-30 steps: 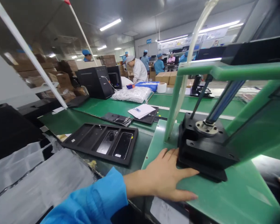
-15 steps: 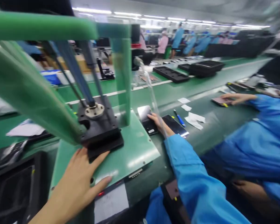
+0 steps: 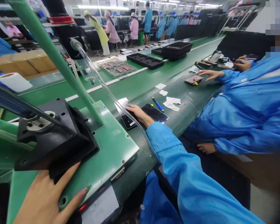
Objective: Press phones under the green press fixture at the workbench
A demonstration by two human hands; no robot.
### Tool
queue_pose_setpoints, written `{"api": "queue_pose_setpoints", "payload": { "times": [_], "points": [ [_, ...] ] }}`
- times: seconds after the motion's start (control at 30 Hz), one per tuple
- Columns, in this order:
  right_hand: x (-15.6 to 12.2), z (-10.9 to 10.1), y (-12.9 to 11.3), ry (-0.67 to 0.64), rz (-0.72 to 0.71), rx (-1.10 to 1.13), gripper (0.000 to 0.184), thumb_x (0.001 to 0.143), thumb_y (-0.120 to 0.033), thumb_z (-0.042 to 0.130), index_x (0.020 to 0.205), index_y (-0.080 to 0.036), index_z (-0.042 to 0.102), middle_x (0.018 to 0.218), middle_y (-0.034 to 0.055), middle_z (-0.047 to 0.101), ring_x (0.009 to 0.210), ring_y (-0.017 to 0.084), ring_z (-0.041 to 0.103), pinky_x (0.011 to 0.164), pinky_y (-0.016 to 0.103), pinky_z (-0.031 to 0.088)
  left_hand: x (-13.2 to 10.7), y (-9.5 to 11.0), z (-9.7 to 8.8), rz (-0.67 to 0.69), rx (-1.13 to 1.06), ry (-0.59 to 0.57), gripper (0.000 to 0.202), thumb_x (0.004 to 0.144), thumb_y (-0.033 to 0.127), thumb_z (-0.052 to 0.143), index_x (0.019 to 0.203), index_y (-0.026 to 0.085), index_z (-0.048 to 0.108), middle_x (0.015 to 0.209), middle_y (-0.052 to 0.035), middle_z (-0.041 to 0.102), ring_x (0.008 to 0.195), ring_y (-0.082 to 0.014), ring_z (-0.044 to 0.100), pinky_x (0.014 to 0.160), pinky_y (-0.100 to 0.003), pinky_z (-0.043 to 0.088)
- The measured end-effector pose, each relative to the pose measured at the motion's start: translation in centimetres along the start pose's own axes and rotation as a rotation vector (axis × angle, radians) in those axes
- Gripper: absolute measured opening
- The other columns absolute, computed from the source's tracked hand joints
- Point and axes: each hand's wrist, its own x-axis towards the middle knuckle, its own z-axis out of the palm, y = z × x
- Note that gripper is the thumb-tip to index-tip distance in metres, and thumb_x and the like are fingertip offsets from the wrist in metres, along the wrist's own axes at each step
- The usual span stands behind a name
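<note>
Dark glossy phone (image 3: 127,120), white label (image 3: 132,123), flat beside green-framed press (image 3: 63,137)

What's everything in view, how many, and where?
Machine: one, green and black, left.
Clear tube: one, colourless, centre.
Phones: two, dark, centre.
Pen-like tool: one, blue, beside phones.
Paper scraps: about four, white, near tool.
Bench: one, green, under these.
Trays: several, black, farther back.
Boxes: at least two, brown, upper left.
Co-worker: one, blue clothing, right.
Flat item: one, pinkish, by co-worker.
Background people: many, mixed clothing colours, top.
Left hand: one, bare, on machine.
Right hand: one, bare, on left phone.
</note>
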Motion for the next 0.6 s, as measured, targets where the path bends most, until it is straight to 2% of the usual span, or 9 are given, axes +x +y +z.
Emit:
{"api": "queue_pose_setpoints", "payload": {
  "times": [0.1,0.2,0.37,0.43,0.6],
  "points": [
    [-0.1,0.1,-0.1,0.002,0.003,0.009,0.020,0.074,-0.029,0.074,0.083,-0.013,0.065,0.073,0.0018,0.065,0.065,0.015,0.058,0.060,0.023,0.046,0.2,0.5,-0.4,0.018,0.122,-0.016,0.068,0.088,0.057,0.045,0.150,0.037,0.024,0.125,-0.0137,0.046,0.120,-0.0473,0.043,0.089,-0.066,0.045],
    [0.0,0.1,-0.1,0.009,0.004,0.008,0.021,0.074,-0.028,0.075,0.083,-0.013,0.066,0.075,0.0026,0.066,0.066,0.016,0.058,0.061,0.024,0.047,0.5,1.1,-1.0,0.025,0.147,-0.018,0.064,0.089,0.056,0.045,0.147,0.032,0.032,0.128,-0.0149,0.048,0.121,-0.0451,0.046,0.089,-0.063,0.048],
    [0.0,0.1,-0.1,0.011,0.007,0.023,0.017,0.074,-0.027,0.074,0.082,-0.014,0.066,0.076,0.0027,0.067,0.069,0.016,0.060,0.063,0.024,0.048,0.6,1.5,-1.5,-0.014,0.155,-0.036,0.062,0.088,0.058,0.048,0.139,0.023,0.049,0.106,-0.0153,0.058,0.113,-0.0416,0.051,0.088,-0.057,0.049],
    [-0.2,0.1,-0.1,0.009,0.002,0.031,0.015,0.074,-0.025,0.072,0.081,-0.013,0.067,0.076,0.0029,0.067,0.070,0.017,0.060,0.063,0.023,0.049,0.5,1.7,-1.5,-0.043,0.161,-0.051,0.060,0.089,0.057,0.047,0.138,0.022,0.050,0.102,-0.0147,0.058,0.111,-0.0399,0.051,0.089,-0.057,0.049],
    [-0.3,0.0,-0.1,0.022,-0.011,0.040,0.016,0.072,-0.026,0.074,0.078,-0.014,0.066,0.074,0.0033,0.067,0.070,0.017,0.061,0.062,0.024,0.050,0.8,2.5,-1.8,-0.069,0.171,-0.064,0.058,0.090,0.057,0.047,0.136,0.022,0.053,0.110,-0.0146,0.057,0.112,-0.0372,0.050,0.092,-0.055,0.048]
  ]
}}
